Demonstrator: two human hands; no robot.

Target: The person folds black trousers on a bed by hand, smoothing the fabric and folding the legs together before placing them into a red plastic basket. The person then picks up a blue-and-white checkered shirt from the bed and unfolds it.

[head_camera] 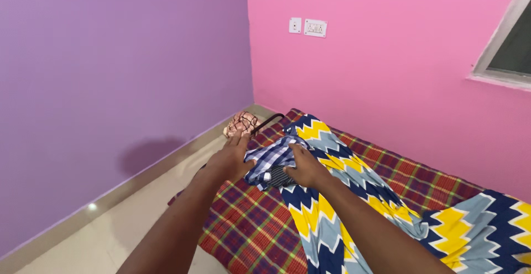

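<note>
So far the blue-and-white checked garment (275, 158) is a small, half-folded bundle on the plaid mattress (243, 224), left hand (229, 160) flat with fingers spread at its edge, right hand (305, 169) pressing down on it; smoothing looks unfinished.

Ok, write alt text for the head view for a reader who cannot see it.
Both hands, left hand and right hand, press on a blue-and-white checked shirt lying on a zigzag-patterned sheet over a red plaid mattress, in a corner of purple and pink walls.
</note>
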